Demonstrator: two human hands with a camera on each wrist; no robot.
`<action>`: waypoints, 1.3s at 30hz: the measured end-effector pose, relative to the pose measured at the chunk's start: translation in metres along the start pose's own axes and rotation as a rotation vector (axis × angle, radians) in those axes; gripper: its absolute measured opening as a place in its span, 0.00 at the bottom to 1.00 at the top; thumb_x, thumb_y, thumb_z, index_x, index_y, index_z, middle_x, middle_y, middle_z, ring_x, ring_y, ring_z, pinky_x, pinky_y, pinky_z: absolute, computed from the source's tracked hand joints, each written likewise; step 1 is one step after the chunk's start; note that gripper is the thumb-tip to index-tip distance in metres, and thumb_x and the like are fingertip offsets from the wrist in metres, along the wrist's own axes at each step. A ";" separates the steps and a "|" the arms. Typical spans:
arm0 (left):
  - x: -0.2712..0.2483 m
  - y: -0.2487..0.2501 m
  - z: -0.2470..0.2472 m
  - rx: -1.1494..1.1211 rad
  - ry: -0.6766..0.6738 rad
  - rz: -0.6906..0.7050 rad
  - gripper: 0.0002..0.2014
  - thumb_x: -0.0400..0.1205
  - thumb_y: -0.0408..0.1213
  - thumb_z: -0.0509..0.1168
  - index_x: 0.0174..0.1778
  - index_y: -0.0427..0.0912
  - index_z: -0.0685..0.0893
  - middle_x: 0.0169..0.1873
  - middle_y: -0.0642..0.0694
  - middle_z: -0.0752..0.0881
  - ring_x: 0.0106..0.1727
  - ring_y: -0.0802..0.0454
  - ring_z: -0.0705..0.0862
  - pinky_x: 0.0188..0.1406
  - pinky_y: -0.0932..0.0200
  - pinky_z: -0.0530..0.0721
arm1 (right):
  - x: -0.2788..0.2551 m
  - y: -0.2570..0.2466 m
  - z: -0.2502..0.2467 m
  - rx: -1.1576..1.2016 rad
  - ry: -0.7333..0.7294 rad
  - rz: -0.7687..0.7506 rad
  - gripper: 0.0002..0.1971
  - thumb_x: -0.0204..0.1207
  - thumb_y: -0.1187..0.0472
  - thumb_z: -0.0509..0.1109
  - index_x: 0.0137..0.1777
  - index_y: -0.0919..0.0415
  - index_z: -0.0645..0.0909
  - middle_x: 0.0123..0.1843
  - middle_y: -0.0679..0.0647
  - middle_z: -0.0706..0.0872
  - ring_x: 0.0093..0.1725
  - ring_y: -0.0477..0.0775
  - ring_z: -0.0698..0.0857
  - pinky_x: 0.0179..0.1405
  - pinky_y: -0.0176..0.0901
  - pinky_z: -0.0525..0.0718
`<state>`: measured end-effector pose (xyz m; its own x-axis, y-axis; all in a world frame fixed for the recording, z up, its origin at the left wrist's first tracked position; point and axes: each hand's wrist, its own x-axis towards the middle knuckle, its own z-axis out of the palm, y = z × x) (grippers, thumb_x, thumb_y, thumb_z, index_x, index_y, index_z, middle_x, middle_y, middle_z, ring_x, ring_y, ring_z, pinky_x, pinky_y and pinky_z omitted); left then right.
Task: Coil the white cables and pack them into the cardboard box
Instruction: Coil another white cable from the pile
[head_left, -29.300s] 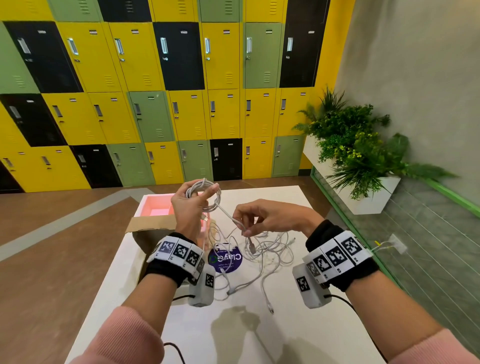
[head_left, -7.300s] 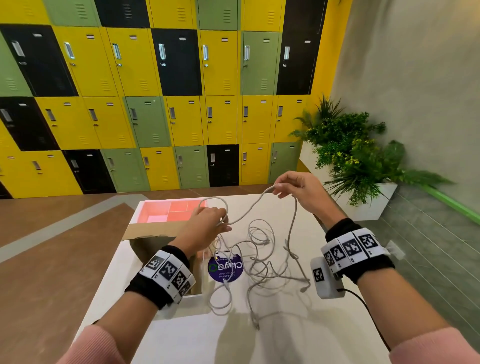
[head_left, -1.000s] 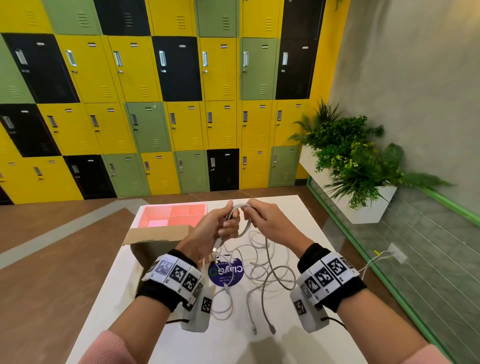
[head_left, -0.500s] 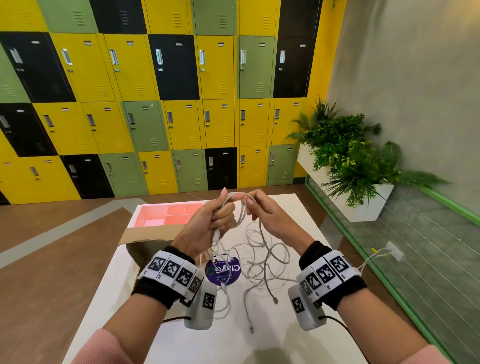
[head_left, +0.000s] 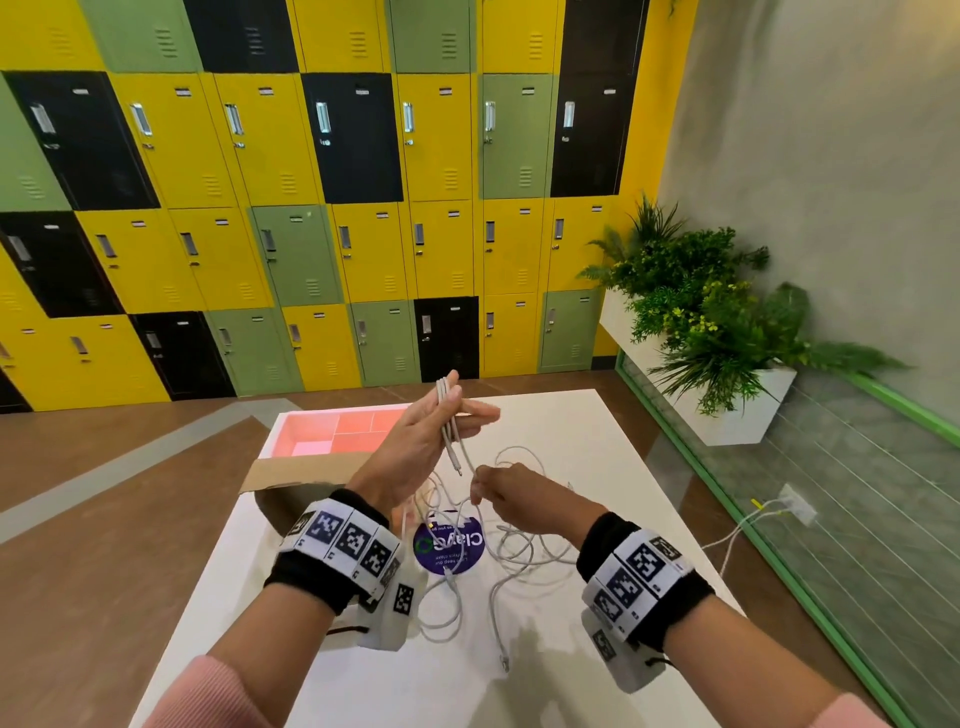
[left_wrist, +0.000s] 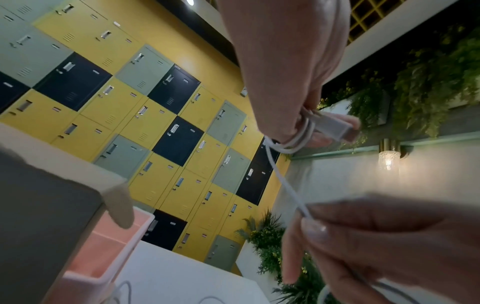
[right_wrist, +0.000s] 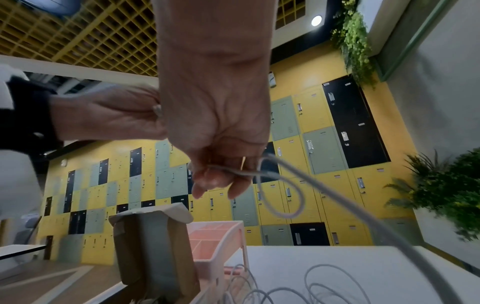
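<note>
Change since half a second before: the two hands, then joined over one loop at chest height, are now seen parted. The left hand (head_left: 434, 431) is raised, its fingers partly extended, with several turns of white cable (head_left: 448, 415) pinned against them by the thumb; in the left wrist view a white plug (left_wrist: 335, 125) is seen held at the fingertips beside those turns. The right hand (head_left: 519, 496) has been lowered below the left one, and the same cable is pinched between its thumb and curled fingers (right_wrist: 221, 176), with a strand drawn taut between the two hands. The loose end that trailed on the table before is now seen hanging just under the left palm.

Location of task items: the remaining white cables (head_left: 511, 545) lie tangled on the white table (head_left: 597, 431), near the right wrist and partly over a round purple sticker (head_left: 449, 543). The cardboard box (head_left: 296, 475) stands at the table's left edge, with a pink divided tray (head_left: 337, 431) just behind it.

Hidden or unclear: the box interior is screened by its raised flap and the left wrist. The number of turns held by the left hand cannot be counted. The right wrist view is blurred at its edges, and how many separate cables make up the tangle cannot be told.
</note>
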<state>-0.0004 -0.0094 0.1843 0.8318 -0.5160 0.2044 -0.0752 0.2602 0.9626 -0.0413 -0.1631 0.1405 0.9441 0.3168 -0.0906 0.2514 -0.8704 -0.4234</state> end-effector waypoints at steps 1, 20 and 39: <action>-0.001 -0.001 0.001 -0.025 0.019 -0.013 0.13 0.89 0.37 0.49 0.64 0.45 0.77 0.49 0.44 0.91 0.56 0.51 0.88 0.64 0.58 0.77 | -0.002 -0.004 -0.003 -0.003 -0.009 -0.025 0.12 0.85 0.64 0.53 0.57 0.62 0.78 0.53 0.59 0.86 0.49 0.57 0.83 0.49 0.48 0.79; 0.000 -0.025 -0.011 0.725 -0.196 -0.224 0.14 0.90 0.42 0.49 0.61 0.36 0.73 0.35 0.45 0.90 0.38 0.42 0.89 0.43 0.59 0.86 | 0.005 0.008 -0.054 -0.253 0.261 -0.080 0.16 0.76 0.44 0.68 0.49 0.57 0.84 0.44 0.49 0.80 0.47 0.48 0.74 0.48 0.45 0.62; -0.013 -0.017 -0.015 -0.032 -0.349 -0.387 0.14 0.85 0.45 0.55 0.37 0.43 0.76 0.20 0.54 0.60 0.21 0.57 0.54 0.21 0.68 0.63 | 0.002 0.033 -0.064 0.260 0.380 -0.004 0.09 0.68 0.57 0.80 0.42 0.56 0.82 0.34 0.48 0.75 0.31 0.45 0.71 0.29 0.32 0.68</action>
<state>-0.0011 0.0055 0.1629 0.5623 -0.8192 -0.1127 0.2227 0.0188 0.9747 -0.0172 -0.2156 0.1840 0.9667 0.1168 0.2277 0.2390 -0.7306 -0.6397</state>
